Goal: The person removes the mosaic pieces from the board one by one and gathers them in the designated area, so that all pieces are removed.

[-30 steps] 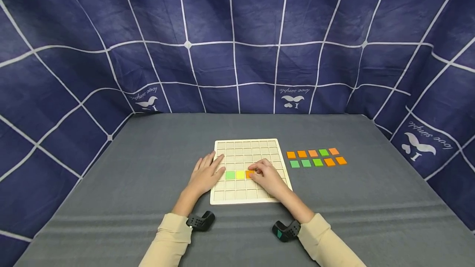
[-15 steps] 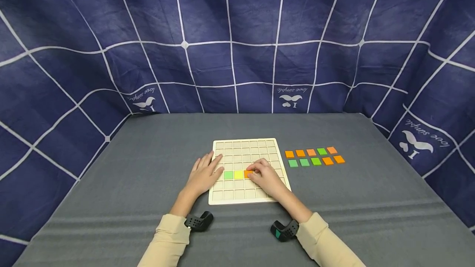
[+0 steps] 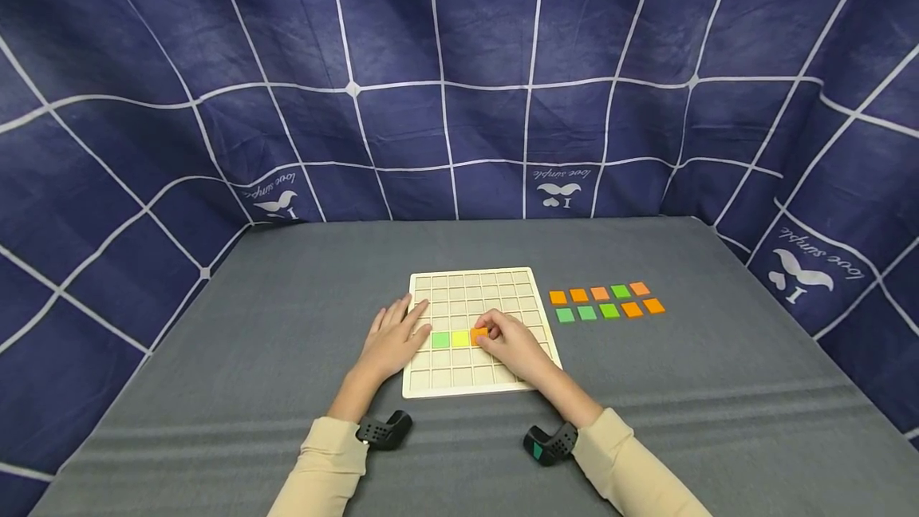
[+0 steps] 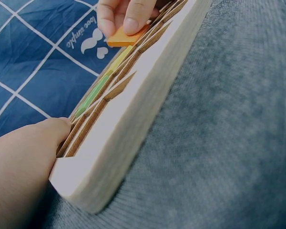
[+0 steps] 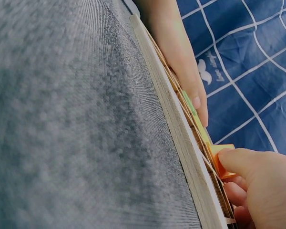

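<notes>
A pale wooden grid board (image 3: pixel 474 392) lies on the grey cloth. My left hand (image 3: pixel 392 340) rests on its left edge with the fingers stretched out. Between thumb and fingers, my right hand (image 3: pixel 513 341) pinches an orange square tile (image 3: pixel 478 336) at the row that holds a green tile (image 3: pixel 441 340) and a yellow tile (image 3: pixel 460 339). Seen from the left wrist, the orange tile (image 4: pixel 126 36) sits tilted and a little above the grid, just beyond the yellow one. From the right wrist, my thumb covers part of the orange tile (image 5: pixel 220 168).
Right of the board lie two rows of loose tiles, orange, salmon and green, such as a green tile (image 3: pixel 609 310) and an orange tile (image 3: pixel 558 297). A dark blue curtain (image 3: pixel 488 126) with white lines stands behind and beside the grey table (image 3: pixel 323 262).
The orange tile's left edge now stands slightly raised in my right hand's pinch. My left hand stays on the board. The whole head view has drifted slightly.
</notes>
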Available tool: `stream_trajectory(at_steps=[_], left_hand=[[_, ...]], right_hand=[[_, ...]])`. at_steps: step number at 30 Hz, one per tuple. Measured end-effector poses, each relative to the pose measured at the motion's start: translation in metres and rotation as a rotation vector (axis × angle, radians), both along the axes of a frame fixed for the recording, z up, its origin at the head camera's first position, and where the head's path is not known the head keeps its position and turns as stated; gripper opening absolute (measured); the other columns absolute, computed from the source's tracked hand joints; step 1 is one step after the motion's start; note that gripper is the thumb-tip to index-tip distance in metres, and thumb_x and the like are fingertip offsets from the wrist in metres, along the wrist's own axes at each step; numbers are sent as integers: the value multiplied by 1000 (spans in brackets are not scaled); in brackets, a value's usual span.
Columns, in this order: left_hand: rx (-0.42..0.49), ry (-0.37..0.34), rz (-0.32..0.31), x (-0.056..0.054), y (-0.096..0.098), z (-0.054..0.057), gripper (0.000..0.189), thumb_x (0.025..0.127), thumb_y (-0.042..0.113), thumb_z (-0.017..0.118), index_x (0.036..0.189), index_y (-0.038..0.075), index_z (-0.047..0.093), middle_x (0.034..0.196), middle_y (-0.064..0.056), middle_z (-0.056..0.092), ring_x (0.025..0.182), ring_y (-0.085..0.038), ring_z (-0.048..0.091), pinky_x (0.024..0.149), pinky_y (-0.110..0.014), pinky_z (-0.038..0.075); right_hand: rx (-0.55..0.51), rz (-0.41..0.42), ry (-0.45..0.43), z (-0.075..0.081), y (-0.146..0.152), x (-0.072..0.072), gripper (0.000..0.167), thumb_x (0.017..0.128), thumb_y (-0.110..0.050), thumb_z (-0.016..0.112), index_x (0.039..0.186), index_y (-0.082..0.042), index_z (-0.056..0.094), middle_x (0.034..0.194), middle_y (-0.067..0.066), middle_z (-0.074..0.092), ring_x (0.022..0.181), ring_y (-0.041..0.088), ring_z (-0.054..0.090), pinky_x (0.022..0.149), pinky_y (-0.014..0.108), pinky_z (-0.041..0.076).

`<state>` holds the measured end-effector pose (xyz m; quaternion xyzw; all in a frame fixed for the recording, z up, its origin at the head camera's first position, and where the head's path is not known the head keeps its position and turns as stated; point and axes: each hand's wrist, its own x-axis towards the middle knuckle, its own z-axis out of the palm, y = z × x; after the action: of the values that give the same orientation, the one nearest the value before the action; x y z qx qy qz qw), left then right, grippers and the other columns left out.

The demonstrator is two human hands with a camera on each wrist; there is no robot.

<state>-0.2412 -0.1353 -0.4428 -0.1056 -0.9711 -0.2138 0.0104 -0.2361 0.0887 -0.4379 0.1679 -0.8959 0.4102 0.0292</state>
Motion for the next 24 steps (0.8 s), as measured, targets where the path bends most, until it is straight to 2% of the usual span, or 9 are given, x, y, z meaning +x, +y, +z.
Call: stream_trajectory(at_steps=[4,11,19,24], left_hand=[[0,-8,0,1,-1,-1,54,95,46,34,144,23,29,152,-11,19,140,-30,16,114,-48,6],[13,13,9,4,-2,-4,53,95,44,37,142,22,32,151,-12,22,139,-32,18,113,-49,8],[-4,-6,4,3,-1,-5,53,95,46,35,143,23,30,152,-10,20,140,-30,17,114,-48,7],[-8,18,4,1,1,-1,53,95,45,36,143,23,31,151,-11,21,139,-30,18,114,-48,8]], right_hand=[[-21,23,-8,-2,0,-1,12,83,-15,66,92,-18,58,78,-5,54,72,8,47,66,21,39],[8,65,-5,-4,-1,0,16,85,-18,64,101,-19,66,71,-7,51,66,7,44,59,19,37],[-48,63,-83,9,8,1,17,86,-21,62,102,-19,67,86,-4,66,71,8,51,65,19,41],[-85,26,-109,18,22,-3,20,87,-19,60,105,-14,66,78,0,61,67,10,50,60,21,41]])
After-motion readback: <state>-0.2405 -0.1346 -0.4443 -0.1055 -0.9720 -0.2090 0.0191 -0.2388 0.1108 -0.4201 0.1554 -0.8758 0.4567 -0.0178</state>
